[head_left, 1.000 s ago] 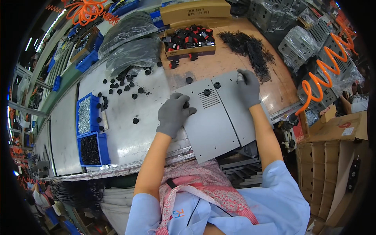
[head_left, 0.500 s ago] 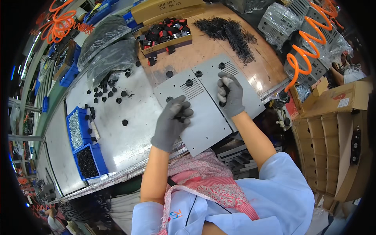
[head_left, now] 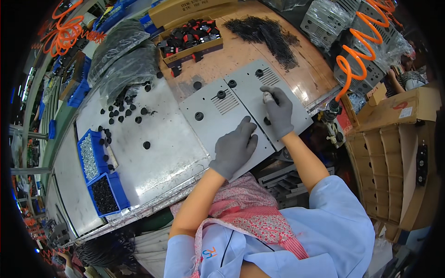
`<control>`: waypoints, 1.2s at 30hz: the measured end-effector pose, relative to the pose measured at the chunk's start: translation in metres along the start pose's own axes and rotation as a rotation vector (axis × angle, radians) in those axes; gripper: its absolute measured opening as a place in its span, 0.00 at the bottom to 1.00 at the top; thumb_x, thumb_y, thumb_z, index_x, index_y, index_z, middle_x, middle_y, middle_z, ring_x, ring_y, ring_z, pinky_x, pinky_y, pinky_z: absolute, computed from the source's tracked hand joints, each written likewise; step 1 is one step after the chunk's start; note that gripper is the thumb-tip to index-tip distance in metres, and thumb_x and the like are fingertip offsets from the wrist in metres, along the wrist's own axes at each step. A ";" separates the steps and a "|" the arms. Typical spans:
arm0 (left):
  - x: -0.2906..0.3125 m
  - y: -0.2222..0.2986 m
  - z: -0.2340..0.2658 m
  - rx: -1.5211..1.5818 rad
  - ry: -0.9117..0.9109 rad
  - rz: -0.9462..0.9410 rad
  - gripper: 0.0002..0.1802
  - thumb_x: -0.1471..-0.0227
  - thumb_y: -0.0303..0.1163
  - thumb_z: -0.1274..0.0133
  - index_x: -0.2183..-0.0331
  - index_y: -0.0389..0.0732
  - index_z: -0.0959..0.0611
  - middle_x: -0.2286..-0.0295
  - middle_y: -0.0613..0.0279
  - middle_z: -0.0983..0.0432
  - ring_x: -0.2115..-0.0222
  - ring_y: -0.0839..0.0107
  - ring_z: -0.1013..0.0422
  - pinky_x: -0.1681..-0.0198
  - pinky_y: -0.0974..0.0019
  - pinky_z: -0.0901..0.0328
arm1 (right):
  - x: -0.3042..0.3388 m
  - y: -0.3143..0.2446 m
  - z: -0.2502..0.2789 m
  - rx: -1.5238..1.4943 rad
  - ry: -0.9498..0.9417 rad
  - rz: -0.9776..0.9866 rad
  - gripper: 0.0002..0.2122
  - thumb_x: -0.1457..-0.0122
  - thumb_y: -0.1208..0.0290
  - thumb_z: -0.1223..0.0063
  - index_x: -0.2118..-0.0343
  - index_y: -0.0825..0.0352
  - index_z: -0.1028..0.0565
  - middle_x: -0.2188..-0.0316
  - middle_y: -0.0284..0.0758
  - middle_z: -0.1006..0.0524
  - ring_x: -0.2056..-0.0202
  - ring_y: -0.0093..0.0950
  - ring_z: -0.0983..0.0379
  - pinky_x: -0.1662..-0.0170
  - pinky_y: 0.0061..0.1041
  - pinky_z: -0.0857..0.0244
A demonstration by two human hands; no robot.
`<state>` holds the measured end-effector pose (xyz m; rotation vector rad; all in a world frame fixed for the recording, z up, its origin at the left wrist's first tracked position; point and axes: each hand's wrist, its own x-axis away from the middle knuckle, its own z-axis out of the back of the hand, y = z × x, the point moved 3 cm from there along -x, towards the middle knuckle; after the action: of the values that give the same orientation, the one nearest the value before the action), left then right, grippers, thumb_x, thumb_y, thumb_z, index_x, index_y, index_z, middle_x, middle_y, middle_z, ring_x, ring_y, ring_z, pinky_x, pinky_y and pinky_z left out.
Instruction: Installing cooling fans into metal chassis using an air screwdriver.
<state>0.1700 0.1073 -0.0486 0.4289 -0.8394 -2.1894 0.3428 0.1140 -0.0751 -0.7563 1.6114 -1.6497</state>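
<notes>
Two grey slotted metal panels lie side by side on the bench, a left panel and a right panel. Round black feet, such as this one, sit near their corners and slots. My left hand, grey-gloved, rests over the near part of the left panel, fingers and thumb apart, nothing seen in it. Over the right panel, my gloved right hand has its fingers curled together; whatever they hold is hidden or too small to name. Beside that hand's palm sits another black foot.
Loose black feet lie scattered left, near blue bins of silvery screws and black pieces. Behind stand a carton of red-and-black parts and black wire pieces. An orange coiled hose hangs right, above a divided cardboard box.
My left hand has moved nearer and to the right, off the black foot at the left panel's edge, and its fingers have spread. My right hand has shifted slightly, fingers still curled.
</notes>
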 end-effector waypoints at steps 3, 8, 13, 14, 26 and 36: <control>-0.002 0.004 0.001 -0.110 -0.094 -0.048 0.15 0.48 0.38 0.51 0.58 0.46 0.26 0.49 0.53 0.31 0.68 0.56 0.25 0.63 0.58 0.30 | 0.000 0.003 0.015 0.046 0.026 0.035 0.07 0.43 0.78 0.51 0.63 0.69 0.23 0.67 0.29 0.24 0.66 0.16 0.31 0.61 0.16 0.36; 0.000 -0.001 0.016 0.037 -0.119 -0.068 0.18 0.48 0.37 0.51 0.54 0.47 0.26 0.54 0.54 0.27 0.66 0.57 0.25 0.61 0.61 0.31 | 0.006 0.000 0.023 0.066 -0.026 0.020 0.08 0.43 0.78 0.52 0.61 0.69 0.24 0.66 0.29 0.24 0.68 0.16 0.31 0.62 0.16 0.36; 0.008 -0.017 0.028 0.180 -0.094 0.062 0.18 0.48 0.35 0.49 0.54 0.49 0.25 0.63 0.56 0.23 0.66 0.59 0.25 0.61 0.65 0.32 | 0.007 -0.007 0.047 0.021 -0.121 -0.102 0.14 0.42 0.76 0.56 0.52 0.68 0.28 0.68 0.30 0.25 0.71 0.17 0.31 0.64 0.17 0.35; 0.010 -0.018 0.028 0.131 -0.089 0.050 0.17 0.48 0.35 0.49 0.54 0.50 0.24 0.63 0.56 0.23 0.66 0.59 0.25 0.61 0.65 0.32 | 0.007 -0.005 0.051 0.117 -0.085 -0.055 0.14 0.42 0.76 0.55 0.53 0.67 0.28 0.68 0.30 0.24 0.70 0.19 0.30 0.64 0.19 0.35; 0.019 -0.004 0.018 -0.083 0.092 -0.165 0.08 0.49 0.32 0.49 0.63 0.49 0.23 0.73 0.63 0.23 0.74 0.61 0.25 0.73 0.61 0.32 | 0.010 0.000 0.063 0.783 -0.144 0.329 0.14 0.43 0.74 0.49 0.53 0.63 0.27 0.63 0.37 0.27 0.63 0.30 0.27 0.58 0.23 0.33; 0.034 -0.017 0.026 -0.118 0.152 -0.002 0.17 0.50 0.34 0.48 0.56 0.50 0.26 0.62 0.66 0.23 0.72 0.64 0.24 0.72 0.63 0.31 | 0.034 -0.026 0.039 0.826 -0.143 0.525 0.16 0.46 0.68 0.46 0.52 0.56 0.27 0.59 0.35 0.28 0.64 0.35 0.26 0.63 0.31 0.30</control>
<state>0.1248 0.1026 -0.0428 0.5293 -0.6246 -2.1642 0.3522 0.0636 -0.0490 -0.0119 0.7898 -1.6027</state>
